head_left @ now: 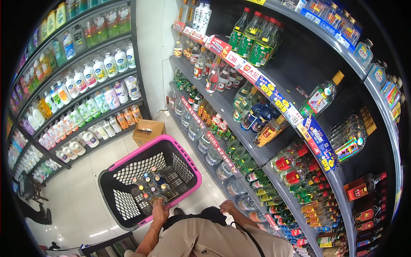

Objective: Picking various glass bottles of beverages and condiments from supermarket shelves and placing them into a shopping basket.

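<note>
A large black shopping basket (pixel 121 165) with a pink rim stands on the floor in front of me. Several small glass bottles (pixel 150 186) with coloured caps stand close together inside it. My left hand (pixel 159 211) reaches over the basket's near rim, its fingers closed at the nearest bottle of the group; the fingertips are partly hidden. By my right side, close to the lower shelves, my right hand (pixel 227 207) hangs with loosely bent fingers and nothing visible in it.
Curved shelves of bottled drinks (pixel 261 139) rise close on my right. Shelves of toiletry bottles (pixel 81 81) line the far left. A cardboard box (pixel 148 130) sits on the tiled floor (pixel 75 195) behind the basket. Another person's foot (pixel 46 215) shows at the left.
</note>
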Motion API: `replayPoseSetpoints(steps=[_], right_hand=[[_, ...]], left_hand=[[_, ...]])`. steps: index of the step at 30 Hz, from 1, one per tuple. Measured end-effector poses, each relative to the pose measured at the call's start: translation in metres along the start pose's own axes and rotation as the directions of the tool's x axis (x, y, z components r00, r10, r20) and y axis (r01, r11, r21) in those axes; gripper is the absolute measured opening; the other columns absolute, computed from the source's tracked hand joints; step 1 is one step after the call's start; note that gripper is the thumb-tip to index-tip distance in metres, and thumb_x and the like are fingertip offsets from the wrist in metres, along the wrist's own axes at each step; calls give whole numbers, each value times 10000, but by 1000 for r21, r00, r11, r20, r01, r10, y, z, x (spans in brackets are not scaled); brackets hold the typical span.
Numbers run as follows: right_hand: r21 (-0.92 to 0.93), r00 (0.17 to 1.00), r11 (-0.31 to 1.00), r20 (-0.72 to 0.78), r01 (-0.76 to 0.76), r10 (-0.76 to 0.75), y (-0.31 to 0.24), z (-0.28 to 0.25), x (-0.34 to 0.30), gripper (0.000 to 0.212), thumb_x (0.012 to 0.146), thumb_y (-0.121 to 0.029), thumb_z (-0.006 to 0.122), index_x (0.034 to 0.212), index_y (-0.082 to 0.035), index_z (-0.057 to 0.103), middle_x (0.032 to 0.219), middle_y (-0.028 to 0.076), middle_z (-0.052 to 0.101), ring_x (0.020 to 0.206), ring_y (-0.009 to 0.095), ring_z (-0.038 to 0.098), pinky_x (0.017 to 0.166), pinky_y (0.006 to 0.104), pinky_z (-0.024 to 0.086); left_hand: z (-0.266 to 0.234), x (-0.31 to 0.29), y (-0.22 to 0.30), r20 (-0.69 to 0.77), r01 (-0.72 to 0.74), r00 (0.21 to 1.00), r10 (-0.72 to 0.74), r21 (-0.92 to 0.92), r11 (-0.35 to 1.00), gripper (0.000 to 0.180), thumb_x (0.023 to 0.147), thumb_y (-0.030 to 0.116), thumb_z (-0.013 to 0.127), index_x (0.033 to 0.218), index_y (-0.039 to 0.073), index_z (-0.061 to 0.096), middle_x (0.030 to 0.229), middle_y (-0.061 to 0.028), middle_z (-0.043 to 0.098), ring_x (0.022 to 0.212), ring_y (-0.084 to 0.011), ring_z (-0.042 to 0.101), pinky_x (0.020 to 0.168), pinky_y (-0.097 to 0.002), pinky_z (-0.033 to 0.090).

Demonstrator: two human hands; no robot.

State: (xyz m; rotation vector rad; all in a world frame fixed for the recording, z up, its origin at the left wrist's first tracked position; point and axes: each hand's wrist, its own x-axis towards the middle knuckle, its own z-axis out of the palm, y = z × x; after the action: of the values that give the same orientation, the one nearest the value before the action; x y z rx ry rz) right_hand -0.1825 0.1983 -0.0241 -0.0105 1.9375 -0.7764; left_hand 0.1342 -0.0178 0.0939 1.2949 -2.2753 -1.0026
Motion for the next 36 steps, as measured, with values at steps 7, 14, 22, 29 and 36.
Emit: replayPoseSetpoints(steps=[7, 14, 22, 29, 36], right_hand=[[130, 991, 989, -116, 74, -59, -9, 8, -3, 95, 781, -26, 658, 861, 11, 622, 743, 122, 658, 611, 205, 666, 508, 319, 573], [66, 999, 998, -29, 19, -17, -2, 2, 7, 66, 753, -39, 661, 780, 6, 620, 661, 96, 628, 532, 189, 637, 450, 297, 529], [54, 1000, 998, -11, -17, 17, -16, -8, 21, 88, 768, -41, 661, 820, 13, 616, 694, 106, 639, 555, 196, 644, 465, 312, 543], [105, 999, 994, -14, 36, -34, -30, -2, 13, 122, 769, -38, 665, 865, 20, 616, 722, 116, 649, 581, 208, 656, 483, 325, 562], [28, 998, 1000, -67, -14, 16, 3, 4, 0, 48, 760, -50, 640, 784, -9, 634, 687, 107, 661, 559, 179, 653, 485, 294, 559]], left_hand=[[-2, 7, -30, 62, 11, 998, -14, 55, 998, 513, 719, 206, 741, 1127, -28, 537, 1086, -232, 582, 1035, -397, 546, 894, -434, 437], [8, 11, -46, 104, 104, 989, -109, 55, 993, 513, 750, 263, 717, 1156, 4, 541, 1111, -233, 576, 1031, -401, 548, 876, -439, 449], [21, 21, -48, 143, 204, 966, -215, 85, 975, 486, 846, 371, 605, 1147, -8, 560, 1064, -253, 614, 1010, -404, 578, 870, -451, 458], [33, 27, -67, 229, 234, 939, -255, 113, 965, 482, 865, 396, 563, 1121, -13, 569, 1058, -270, 606, 986, -416, 585, 829, -479, 466], [37, 27, -92, 308, 103, 943, -125, 85, 991, 421, 881, 378, 512, 1034, -10, 567, 903, -303, 622, 870, -463, 601, 772, -524, 463]])
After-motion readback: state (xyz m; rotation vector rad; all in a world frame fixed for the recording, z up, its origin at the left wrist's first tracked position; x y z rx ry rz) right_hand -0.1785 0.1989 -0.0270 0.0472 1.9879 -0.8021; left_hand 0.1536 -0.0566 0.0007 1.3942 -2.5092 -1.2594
